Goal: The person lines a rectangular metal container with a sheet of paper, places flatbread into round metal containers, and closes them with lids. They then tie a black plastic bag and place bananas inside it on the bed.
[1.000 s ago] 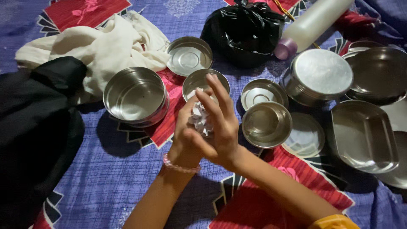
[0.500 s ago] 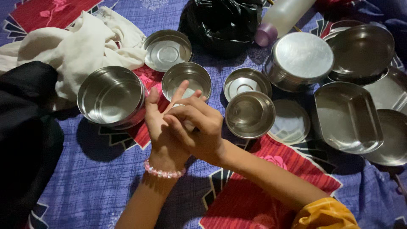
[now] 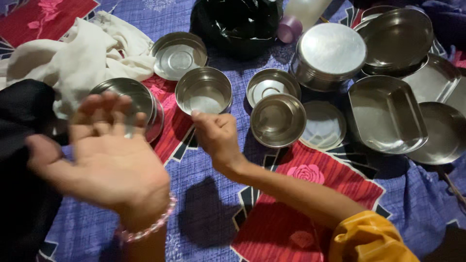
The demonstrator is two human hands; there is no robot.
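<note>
While the left hand point(image 3: 104, 160) is raised close to the camera, fingers spread and palm empty, its motion blur shows that it grasps nothing; a pink bead bracelet point(image 3: 145, 230) circles its wrist. Right hand point(image 3: 217, 136), yellow cuff point(image 3: 371, 237) at the forearm, lies lower over the patterned cloth point(image 3: 204, 223), curled into a loose fist with knuckles just short of the small bowl point(image 3: 204, 90); whether anything is tucked inside the fist cannot be told. Beyond the left hand's fingers, partly hidden by them, stands a larger open tin point(image 3: 141, 104), mouth up. Just right of the small bowl are a second bowl point(image 3: 277, 120) and, behind it and touching, a shallow lid point(image 3: 272, 83) lying hollow side up. A flat lid point(image 3: 325, 124) lies beside these, then an oblong tray point(image 3: 388, 114) and plates point(image 3: 437, 133) stacked loosely at the right edge. Farther off sit another upturned lid point(image 3: 178, 55), a closed round tin point(image 3: 330, 56) and a wide dish point(image 3: 395, 39). At the far edge lie a cream cloth point(image 3: 77, 60), a knotted black bag point(image 3: 235, 24) and a pale bottle point(image 3: 301, 14) on its side. A black garment point(image 3: 19, 160) fills the left margin.
</note>
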